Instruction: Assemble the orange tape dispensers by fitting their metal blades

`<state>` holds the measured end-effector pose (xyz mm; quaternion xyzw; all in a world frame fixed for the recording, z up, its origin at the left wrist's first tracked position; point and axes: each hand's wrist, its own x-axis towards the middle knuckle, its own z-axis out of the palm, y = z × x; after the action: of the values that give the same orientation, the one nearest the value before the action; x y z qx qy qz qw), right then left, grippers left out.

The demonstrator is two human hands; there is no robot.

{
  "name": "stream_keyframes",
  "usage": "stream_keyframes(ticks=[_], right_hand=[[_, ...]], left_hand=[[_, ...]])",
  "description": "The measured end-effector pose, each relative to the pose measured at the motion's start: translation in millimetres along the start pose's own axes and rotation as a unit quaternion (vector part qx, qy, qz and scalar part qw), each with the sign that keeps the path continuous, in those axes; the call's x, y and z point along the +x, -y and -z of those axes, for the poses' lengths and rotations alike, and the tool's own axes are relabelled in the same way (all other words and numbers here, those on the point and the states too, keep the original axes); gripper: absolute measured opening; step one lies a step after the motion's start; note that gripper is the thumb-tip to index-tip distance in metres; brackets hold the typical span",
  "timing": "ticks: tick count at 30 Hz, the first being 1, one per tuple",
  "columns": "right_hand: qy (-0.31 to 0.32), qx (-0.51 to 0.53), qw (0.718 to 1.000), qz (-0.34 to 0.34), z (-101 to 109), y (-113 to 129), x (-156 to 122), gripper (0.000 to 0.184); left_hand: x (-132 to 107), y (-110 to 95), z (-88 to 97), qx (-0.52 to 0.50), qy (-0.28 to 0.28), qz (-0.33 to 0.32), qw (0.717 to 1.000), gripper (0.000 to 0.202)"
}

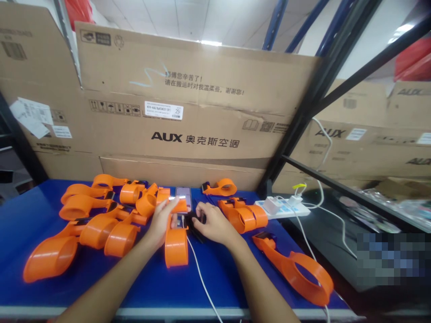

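My left hand (161,222) is closed around an orange plastic tape dispenser (176,247), its ring hanging toward me. A second orange part (179,205) shows at my left fingertips; whether it belongs to the same dispenser I cannot tell. Close beside it, my right hand (213,223) has curled fingers at a small dark pile of black pieces (195,228); what is pinched there is too blurred to name. Behind both hands lies a phone (183,194) with its screen lit. A white cable (198,267) runs from between the hands toward the front edge.
More orange tape dispensers lie on the blue tabletop (134,287): several at left (50,258), a cluster at right (244,217) and one near the front right (311,278). A white power strip (286,207) with cables sits at the right edge. Cardboard (188,107) walls the back.
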<state>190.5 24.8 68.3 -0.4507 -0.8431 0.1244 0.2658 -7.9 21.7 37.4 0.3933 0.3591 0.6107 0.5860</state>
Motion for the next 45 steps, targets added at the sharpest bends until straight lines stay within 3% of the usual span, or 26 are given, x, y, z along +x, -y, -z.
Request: stream_keyframes(ticks=[13,18,23,27,37,45], right_hand=[[0.048,-0.007,0.998,0.045,-12.3,2.4,0.7,0.025],[-0.008,0.012,0.999,0.038,-4.5,1.9,1.2,0.024],[-0.088,0.134,0.986,0.051,-2.2,4.5,1.6,0.010],[-0.101,0.156,0.982,0.046,-8.8,9.8,2.1,0.022],[-0.145,0.182,0.972,0.022,-12.4,10.4,6.0,0.019],[-0.183,0.191,0.964,-0.011,-12.5,7.7,6.0,0.022]], left_hand=[[2.1,7.3,0.7,0.028,0.013,-0.004,1.000,0.043],[1.2,8.4,0.2,0.065,0.005,-0.011,0.998,0.043],[-1.1,10.1,-0.8,0.106,-0.001,-0.029,0.994,0.045],[-4.5,8.7,-4.2,0.111,0.033,-0.026,0.993,0.045],[-5.1,9.9,-4.1,0.091,0.102,-0.013,0.991,0.036],[-6.1,7.1,-8.1,0.095,0.078,-0.023,0.992,0.042]])
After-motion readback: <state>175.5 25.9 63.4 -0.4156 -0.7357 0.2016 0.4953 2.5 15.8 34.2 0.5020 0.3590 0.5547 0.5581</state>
